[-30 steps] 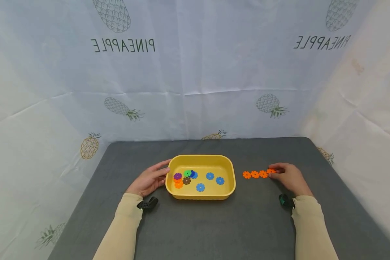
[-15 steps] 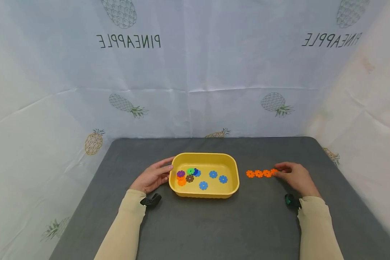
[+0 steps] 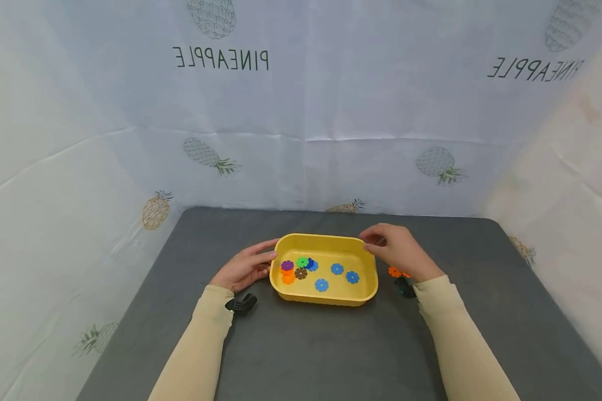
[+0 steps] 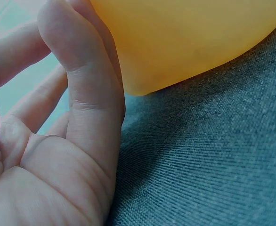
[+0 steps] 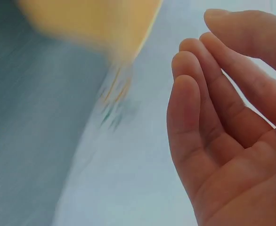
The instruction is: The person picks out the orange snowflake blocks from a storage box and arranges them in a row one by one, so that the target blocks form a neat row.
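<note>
A yellow tray stands mid-table with several small flower-shaped discs in it: a purple, green, brown and orange cluster at the left, and three blue discs spread to the right. My left hand rests with straight fingers against the tray's left end; the left wrist view shows my left hand pressed to the tray wall. My right hand hovers at the tray's far right corner, fingers relaxed, holding nothing. Orange discs on the table peek out beneath it.
The dark grey table is walled on three sides by a white pineapple-print cloth. Small black wrist cameras sit on both forearms. The rest of the orange row is hidden behind my right hand and sleeve.
My right hand has left the row of orange discs and swung left and up to the tray's far right corner. The left hand has stayed on the tray. The head view has shifted.
</note>
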The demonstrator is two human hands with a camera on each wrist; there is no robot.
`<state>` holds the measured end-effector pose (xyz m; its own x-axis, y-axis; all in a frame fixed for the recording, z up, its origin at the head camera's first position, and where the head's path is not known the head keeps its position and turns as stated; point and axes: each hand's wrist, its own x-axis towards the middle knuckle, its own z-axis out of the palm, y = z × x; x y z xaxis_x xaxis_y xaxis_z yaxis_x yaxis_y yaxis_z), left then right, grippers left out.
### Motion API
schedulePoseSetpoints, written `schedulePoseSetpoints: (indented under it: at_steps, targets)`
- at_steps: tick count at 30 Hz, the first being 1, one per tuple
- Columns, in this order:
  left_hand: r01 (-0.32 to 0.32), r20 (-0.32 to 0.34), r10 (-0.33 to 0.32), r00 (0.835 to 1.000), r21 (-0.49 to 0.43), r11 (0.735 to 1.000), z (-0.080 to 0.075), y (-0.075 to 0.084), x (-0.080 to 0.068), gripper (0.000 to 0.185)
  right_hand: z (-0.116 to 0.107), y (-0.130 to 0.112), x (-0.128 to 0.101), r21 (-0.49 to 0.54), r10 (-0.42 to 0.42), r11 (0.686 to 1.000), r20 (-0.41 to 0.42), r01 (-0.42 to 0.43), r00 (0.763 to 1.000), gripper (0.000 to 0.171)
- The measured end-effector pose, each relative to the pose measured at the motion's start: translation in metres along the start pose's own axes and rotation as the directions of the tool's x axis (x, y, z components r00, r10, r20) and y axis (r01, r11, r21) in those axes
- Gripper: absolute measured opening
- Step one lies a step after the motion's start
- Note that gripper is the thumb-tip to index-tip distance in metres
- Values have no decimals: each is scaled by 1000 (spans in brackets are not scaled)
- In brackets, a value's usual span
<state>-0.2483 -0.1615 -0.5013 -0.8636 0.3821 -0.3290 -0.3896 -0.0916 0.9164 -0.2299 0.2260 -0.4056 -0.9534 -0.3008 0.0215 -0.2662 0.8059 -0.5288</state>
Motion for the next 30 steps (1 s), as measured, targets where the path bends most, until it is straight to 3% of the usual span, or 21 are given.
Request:
schedulePoseSetpoints:
  at_steps: [3, 5, 11, 14, 24, 30]
  targets:
    - [0, 0, 0, 1000, 5, 1000, 0, 0, 1, 60, 13, -33, 22, -15, -116, 993, 89, 118, 989, 26]
    - [-5, 7, 5, 1000, 6, 1000, 0, 0, 1, 59, 26, -53, 34, -14, -189, 981, 164, 193, 968, 24]
    - [-21, 64, 22, 998, -16, 1000, 0, 1, 2, 55, 75, -95, 58, -22, -359, 916, 396, 400, 845, 21]
    - [-28, 90, 30, 995, -24, 999, 2, 3, 3, 55, 90, -106, 64, -40, -395, 888, 442, 458, 805, 19]
    - [-32, 102, 36, 994, -41, 999, -2, 7, 2, 55, 105, -118, 75, -117, -393, 861, 464, 494, 794, 13]
    - [-16, 87, 21, 996, -60, 998, -9, 5, -2, 55, 113, -120, 81, -174, -338, 869, 475, 464, 812, 14]
